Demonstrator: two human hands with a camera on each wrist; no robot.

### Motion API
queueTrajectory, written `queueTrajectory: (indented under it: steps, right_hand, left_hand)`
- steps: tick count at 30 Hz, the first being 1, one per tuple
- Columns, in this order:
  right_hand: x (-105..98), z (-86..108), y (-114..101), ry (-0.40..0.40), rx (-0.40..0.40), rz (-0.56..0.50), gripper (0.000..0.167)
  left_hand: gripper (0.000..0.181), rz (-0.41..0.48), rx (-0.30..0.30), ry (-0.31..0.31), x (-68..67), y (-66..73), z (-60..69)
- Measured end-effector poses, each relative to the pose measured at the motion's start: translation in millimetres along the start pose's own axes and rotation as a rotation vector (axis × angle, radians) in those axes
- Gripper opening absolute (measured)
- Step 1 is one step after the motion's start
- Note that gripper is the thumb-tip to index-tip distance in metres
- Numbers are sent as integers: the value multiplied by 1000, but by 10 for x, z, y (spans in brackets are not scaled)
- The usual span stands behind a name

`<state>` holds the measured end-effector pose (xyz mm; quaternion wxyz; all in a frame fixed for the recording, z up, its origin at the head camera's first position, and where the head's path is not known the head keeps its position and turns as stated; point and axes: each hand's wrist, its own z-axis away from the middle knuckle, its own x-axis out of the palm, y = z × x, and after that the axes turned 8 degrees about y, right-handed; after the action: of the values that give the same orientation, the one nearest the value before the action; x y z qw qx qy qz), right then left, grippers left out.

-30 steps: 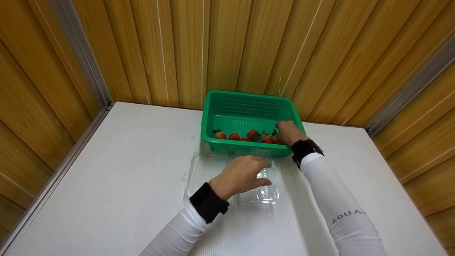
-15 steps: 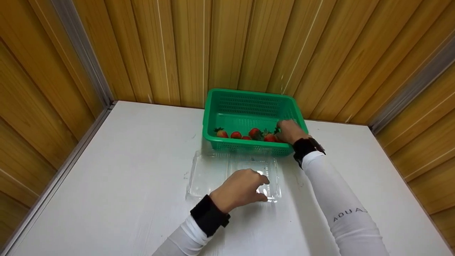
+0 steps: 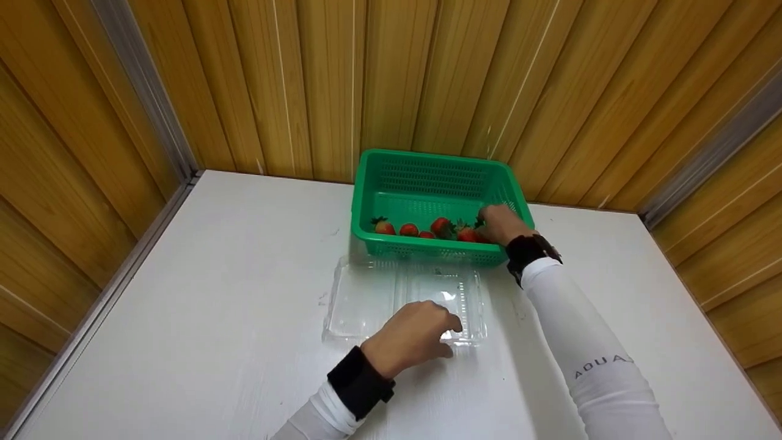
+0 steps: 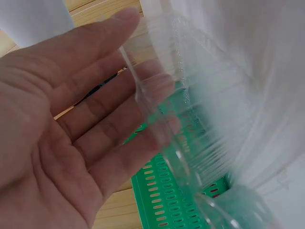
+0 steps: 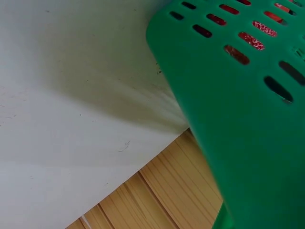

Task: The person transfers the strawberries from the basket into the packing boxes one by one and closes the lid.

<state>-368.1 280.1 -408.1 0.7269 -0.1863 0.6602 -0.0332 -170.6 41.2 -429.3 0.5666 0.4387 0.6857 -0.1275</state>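
Observation:
A green plastic basket (image 3: 421,241) stands at the back of the white table with several strawberries (image 3: 441,227) along its near side. My right hand (image 3: 502,224) reaches over its right end, down among the strawberries. Its fingertips are hidden, with green leaves showing beside them. In the right wrist view the basket wall (image 5: 205,95) blocks the hand. A clear plastic container (image 3: 366,299) lies in front of the basket. My left hand (image 3: 412,336) is over its near edge, thumb and fingers apart and loosely bent. In the left wrist view the container's rim (image 4: 138,90) crosses before the fingers (image 4: 109,124).
Wood-patterned panels (image 3: 317,85) rise behind the table (image 3: 244,275) and on both sides. A metal strip (image 3: 122,293) runs along the table's left edge. The basket stands close to the back panel.
My left hand has drawn back toward me, from over the container's middle to its near edge. My right hand stays in the basket among the strawberries. The whole scene shifts slightly in view.

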Motion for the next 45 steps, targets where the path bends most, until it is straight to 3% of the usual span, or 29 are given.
queueTrajectory:
  steps: [6,23,36,45]
  right_hand:
    - [1,-21,18,7,-6,7,36]
    - [65,-36,-4,33,-2,20,23]
    - [120,-84,10,69,-7,27,11]
    - [155,-73,21,89,-11,9,6]
  left_hand:
    - [18,-3,16,26,-8,15,18]
    - [19,-19,47,77,136,-15,55]
    - [18,-88,-55,191,241,41,105]
    - [16,-115,-67,226,288,53,128]
